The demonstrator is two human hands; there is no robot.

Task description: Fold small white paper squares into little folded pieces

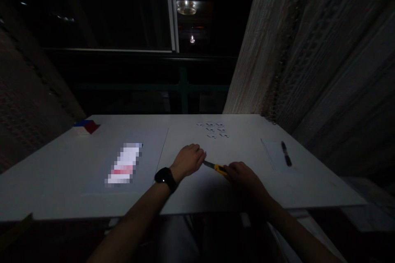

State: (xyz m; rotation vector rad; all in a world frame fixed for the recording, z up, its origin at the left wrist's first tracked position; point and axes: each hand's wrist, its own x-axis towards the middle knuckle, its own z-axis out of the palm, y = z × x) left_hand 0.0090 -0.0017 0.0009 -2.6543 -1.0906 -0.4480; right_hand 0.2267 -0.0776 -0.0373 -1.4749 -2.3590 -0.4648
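Observation:
My right hand (pixel 243 176) is wrapped around a yellow and black utility knife (pixel 220 169), with its blade pointing left. The tip of the blade reaches the fingers of my left hand (pixel 189 159). That left hand is closed low over the white table (pixel 185 201), a dark watch (pixel 166 178) on its wrist. Whatever its fingers hold, if anything, is hidden in the dim light. Beyond both hands lie several small white cut-out pieces (pixel 211 129) with dark marks, set out in rough rows.
A large white sheet (pixel 156 152) on the left bears a glowing, pixelated rectangle (pixel 125 162). A blue, red and white block (pixel 85 126) sits at the far left. On the right, a black marker (pixel 286 154) rests on smaller paper (pixel 273 157). Curtains (pixel 256 49) hang beside the window.

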